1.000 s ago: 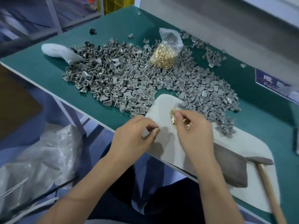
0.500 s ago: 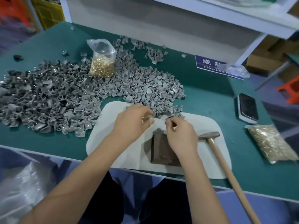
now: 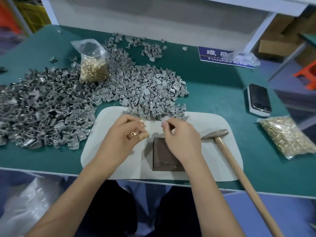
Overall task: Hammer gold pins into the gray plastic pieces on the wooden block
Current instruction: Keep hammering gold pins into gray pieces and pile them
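A broad heap of gray plastic pieces (image 3: 71,103) covers the green table (image 3: 213,86), around a bag of gold pins (image 3: 93,65). On the white mat (image 3: 212,122), the left hand (image 3: 122,136) cups loose gold pins (image 3: 134,133). The right hand (image 3: 182,136) pinches shut over the wooden block (image 3: 162,156); its contents are hidden. The hammer (image 3: 227,149) lies right, near a phone (image 3: 259,98).

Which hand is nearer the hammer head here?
Right. The right hand sits just beside the hammer head, over the wooden block; the left hand, holding gold pins, is farther off.
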Action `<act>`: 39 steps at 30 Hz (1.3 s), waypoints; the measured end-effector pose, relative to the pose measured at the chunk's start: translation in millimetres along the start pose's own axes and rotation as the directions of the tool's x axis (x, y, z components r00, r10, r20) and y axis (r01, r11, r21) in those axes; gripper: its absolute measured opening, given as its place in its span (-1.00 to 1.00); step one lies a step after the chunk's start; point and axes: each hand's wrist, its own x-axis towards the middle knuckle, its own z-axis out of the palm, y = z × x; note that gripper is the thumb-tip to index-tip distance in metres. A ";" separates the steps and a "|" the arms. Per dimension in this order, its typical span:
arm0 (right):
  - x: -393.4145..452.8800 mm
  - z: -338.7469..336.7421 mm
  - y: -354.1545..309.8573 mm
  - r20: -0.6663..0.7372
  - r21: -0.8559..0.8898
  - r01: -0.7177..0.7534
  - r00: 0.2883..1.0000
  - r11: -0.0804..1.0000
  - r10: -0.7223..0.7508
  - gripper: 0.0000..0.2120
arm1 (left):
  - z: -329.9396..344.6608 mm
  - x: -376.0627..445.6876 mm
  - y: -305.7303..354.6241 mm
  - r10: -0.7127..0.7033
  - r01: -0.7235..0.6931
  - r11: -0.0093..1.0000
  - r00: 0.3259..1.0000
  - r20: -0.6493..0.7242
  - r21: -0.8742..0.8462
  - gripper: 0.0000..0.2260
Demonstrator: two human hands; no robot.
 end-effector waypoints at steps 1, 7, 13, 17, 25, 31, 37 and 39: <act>1.1 -0.1 -1.4 0.035 -0.008 0.008 0.999 1.000 -0.008 -0.74 | -2.7 -7.7 -3.7 0.003 -0.003 1.000 1.000 0.007 0.004 -0.96; 15.3 3.4 -19.9 0.191 0.089 -0.040 0.981 0.995 0.023 -0.88 | -10.7 -26.1 -16.4 -0.081 0.069 0.987 0.994 -0.076 -0.148 -0.96; 21.0 13.5 -46.5 0.323 0.021 -0.054 0.945 0.998 0.044 -0.93 | -12.3 -23.0 -26.2 -0.061 0.057 0.996 0.996 -0.069 -0.063 -0.83; 28.7 12.4 -55.7 0.387 -0.055 -0.041 0.920 0.998 0.059 -0.95 | -15.2 -24.9 -27.2 -0.057 0.048 0.988 0.997 -0.058 -0.146 -0.79; 28.2 24.8 -60.0 0.339 -0.155 0.018 0.940 0.988 0.036 -0.91 | -20.3 -24.0 -9.3 -0.252 0.132 0.840 0.954 -0.163 -0.526 -0.81; -14.4 -1.7 -43.7 -0.077 0.415 0.116 0.993 0.902 -0.091 -0.88 | -17.7 -28.8 12.2 -0.340 0.179 0.732 0.932 -0.124 -0.657 -0.80; -47.6 -35.4 -16.5 -0.090 0.661 0.080 0.996 0.746 -0.027 -0.85 | 8.5 -29.5 38.7 -0.170 0.127 0.830 0.985 -0.029 -0.544 -0.95; -56.8 -45.0 -4.8 -0.086 0.690 0.051 0.996 0.722 0.012 -0.87 | 18.4 -29.6 42.1 -0.087 0.081 0.919 0.996 0.002 -0.385 -0.95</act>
